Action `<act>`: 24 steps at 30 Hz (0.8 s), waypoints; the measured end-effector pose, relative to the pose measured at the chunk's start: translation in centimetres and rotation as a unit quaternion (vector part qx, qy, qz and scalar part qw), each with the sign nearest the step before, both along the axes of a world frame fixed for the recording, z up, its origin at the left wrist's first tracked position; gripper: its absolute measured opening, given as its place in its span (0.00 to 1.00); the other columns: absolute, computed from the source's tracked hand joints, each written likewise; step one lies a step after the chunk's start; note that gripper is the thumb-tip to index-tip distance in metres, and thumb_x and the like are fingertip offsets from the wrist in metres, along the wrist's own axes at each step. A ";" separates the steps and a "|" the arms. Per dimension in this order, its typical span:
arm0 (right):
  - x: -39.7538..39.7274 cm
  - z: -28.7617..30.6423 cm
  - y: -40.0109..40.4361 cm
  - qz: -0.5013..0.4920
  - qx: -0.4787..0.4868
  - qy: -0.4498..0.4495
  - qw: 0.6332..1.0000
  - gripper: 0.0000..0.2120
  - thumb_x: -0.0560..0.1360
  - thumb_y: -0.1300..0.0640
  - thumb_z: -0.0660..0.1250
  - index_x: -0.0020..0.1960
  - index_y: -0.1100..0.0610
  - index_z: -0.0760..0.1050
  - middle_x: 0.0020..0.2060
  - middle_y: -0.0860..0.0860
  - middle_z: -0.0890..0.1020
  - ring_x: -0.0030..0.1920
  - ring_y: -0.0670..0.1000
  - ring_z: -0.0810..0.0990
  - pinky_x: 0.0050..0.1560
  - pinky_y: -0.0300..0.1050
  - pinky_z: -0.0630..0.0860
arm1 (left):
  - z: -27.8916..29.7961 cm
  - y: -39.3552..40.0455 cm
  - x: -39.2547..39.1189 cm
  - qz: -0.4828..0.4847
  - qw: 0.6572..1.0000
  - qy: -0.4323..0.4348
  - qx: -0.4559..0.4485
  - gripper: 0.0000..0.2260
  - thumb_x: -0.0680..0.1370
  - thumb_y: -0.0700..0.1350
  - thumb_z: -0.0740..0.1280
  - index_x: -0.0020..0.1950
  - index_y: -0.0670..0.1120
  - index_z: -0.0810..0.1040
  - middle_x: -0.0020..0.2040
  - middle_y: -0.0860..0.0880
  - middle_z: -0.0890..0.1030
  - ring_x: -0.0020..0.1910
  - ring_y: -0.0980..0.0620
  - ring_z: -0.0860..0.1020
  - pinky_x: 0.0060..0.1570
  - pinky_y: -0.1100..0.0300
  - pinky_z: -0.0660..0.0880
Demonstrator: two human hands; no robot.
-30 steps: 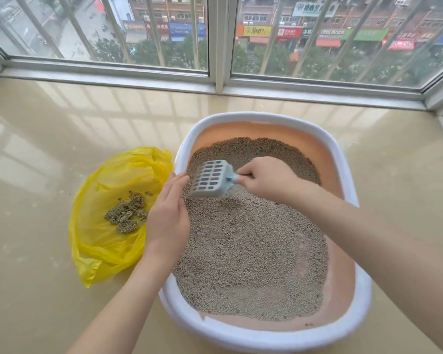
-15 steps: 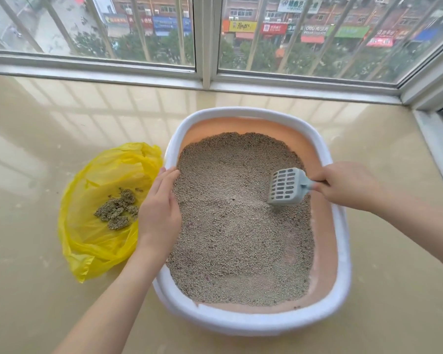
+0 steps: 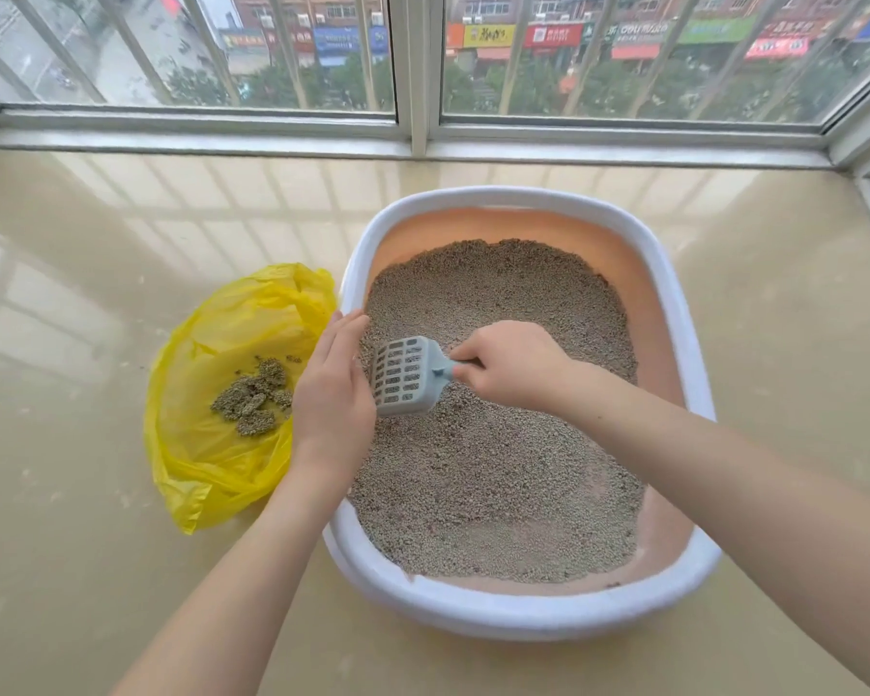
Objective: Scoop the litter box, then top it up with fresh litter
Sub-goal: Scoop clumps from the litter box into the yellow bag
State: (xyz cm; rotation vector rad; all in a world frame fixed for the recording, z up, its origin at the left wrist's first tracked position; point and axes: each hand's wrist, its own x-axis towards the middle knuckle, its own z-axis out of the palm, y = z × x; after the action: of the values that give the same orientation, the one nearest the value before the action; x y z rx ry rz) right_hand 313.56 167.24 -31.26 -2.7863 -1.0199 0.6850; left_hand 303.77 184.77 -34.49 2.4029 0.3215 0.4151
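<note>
Sweeping back across the box, your right hand (image 3: 511, 364) has carried the scoop (image 3: 407, 376) from the right wall, where it was half a second ago, over to the left edge, so the slotted head now sits just beside your left hand (image 3: 333, 394) with some granules caught in its slots. Your right fingers are curled round the short handle; your left hand lies flat with straight fingers along the left rim of the litter box (image 3: 684, 344), steadying it and gripping nothing. That pass reads as sifting for anything left, and since the litter (image 3: 498, 469) looks even and loose, with no clump visible on top, you seem near the end of scooping; topping up has not begun, and no bag of fresh litter is in view. The clumps (image 3: 254, 396) already lifted out lie in the open yellow bag (image 3: 212, 454), which rests just left of the box and touches its rim. Everything sits on a glossy beige floor (image 3: 96, 545) that mirrors the window bars, below a wide window (image 3: 292, 52) looking down on a street of shopfronts and trees.
</note>
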 end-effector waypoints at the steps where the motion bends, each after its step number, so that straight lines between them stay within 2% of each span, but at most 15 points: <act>1: 0.0 -0.1 -0.9 -0.002 -0.005 0.000 1.000 0.18 0.80 0.48 0.58 0.35 0.54 0.73 0.25 0.45 0.68 0.25 0.47 0.64 0.26 0.37 0.61 | 0.0 0.0 0.0 -0.001 1.000 -0.001 0.001 0.21 0.75 0.29 0.59 0.66 0.41 0.74 0.68 0.47 0.74 0.71 0.51 0.66 0.68 0.64 0.59; 6: 0.2 1.2 -9.7 -0.016 -0.051 -0.063 0.997 0.18 0.80 0.46 0.58 0.35 0.55 0.69 0.29 0.50 0.75 0.31 0.50 0.73 0.27 0.43 0.63 | 0.3 -0.1 -0.2 -0.005 1.000 0.000 0.008 0.21 0.74 0.28 0.59 0.65 0.41 0.74 0.67 0.46 0.74 0.71 0.49 0.67 0.67 0.60 0.62; 9: 0.2 2.1 -14.4 -0.036 -0.085 -0.062 0.994 0.16 0.79 0.49 0.60 0.37 0.58 0.71 0.30 0.52 0.76 0.32 0.51 0.74 0.31 0.47 0.69 | 0.3 -0.2 -0.1 -0.002 1.000 0.003 0.006 0.21 0.75 0.28 0.58 0.66 0.41 0.74 0.68 0.46 0.74 0.71 0.49 0.66 0.67 0.61 0.62; 12: -0.3 3.5 -16.7 -0.058 -0.136 -0.079 0.986 0.16 0.79 0.46 0.60 0.39 0.56 0.72 0.33 0.51 0.77 0.36 0.51 0.76 0.31 0.45 0.69 | 0.4 -0.2 -0.2 -0.002 1.000 0.007 0.003 0.21 0.75 0.28 0.58 0.66 0.41 0.73 0.68 0.46 0.74 0.72 0.50 0.66 0.67 0.60 0.62; 15: -1.3 4.8 -15.0 -0.062 -0.090 -0.109 0.988 0.16 0.78 0.42 0.57 0.41 0.51 0.74 0.34 0.48 0.77 0.37 0.48 0.76 0.32 0.44 0.72 | 0.4 -0.2 -0.2 -0.002 1.000 0.007 0.001 0.21 0.75 0.29 0.58 0.66 0.41 0.73 0.68 0.46 0.73 0.72 0.50 0.65 0.68 0.58 0.63; 17: -2.1 4.5 -11.4 -0.033 -0.059 -0.103 0.992 0.17 0.79 0.43 0.56 0.41 0.52 0.75 0.35 0.48 0.77 0.38 0.49 0.77 0.31 0.44 0.68 | 0.3 -0.2 -0.2 0.000 1.000 0.008 0.003 0.20 0.76 0.29 0.58 0.66 0.41 0.73 0.68 0.46 0.73 0.72 0.50 0.65 0.68 0.60 0.61; 21: -3.3 1.7 -3.6 0.006 -0.010 -0.040 0.999 0.19 0.80 0.45 0.56 0.36 0.53 0.73 0.30 0.46 0.75 0.30 0.48 0.72 0.28 0.39 0.65 | 0.2 -0.2 -0.1 0.001 1.000 0.009 0.011 0.21 0.76 0.29 0.57 0.66 0.41 0.73 0.68 0.47 0.73 0.72 0.50 0.65 0.67 0.69 0.56; 24: -3.5 -0.4 -1.5 0.012 -0.007 -0.026 1.000 0.18 0.81 0.47 0.57 0.36 0.52 0.72 0.28 0.45 0.70 0.28 0.47 0.67 0.27 0.36 0.63 | 0.3 -0.2 -0.1 0.002 1.000 0.008 0.014 0.21 0.76 0.29 0.57 0.66 0.41 0.73 0.68 0.46 0.73 0.72 0.50 0.65 0.67 0.67 0.57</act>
State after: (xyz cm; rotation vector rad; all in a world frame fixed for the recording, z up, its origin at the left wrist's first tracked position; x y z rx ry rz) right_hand 310.07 165.76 -31.68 -2.8222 -1.0633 0.6280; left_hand 303.68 184.53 -34.22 2.4336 0.3298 0.4037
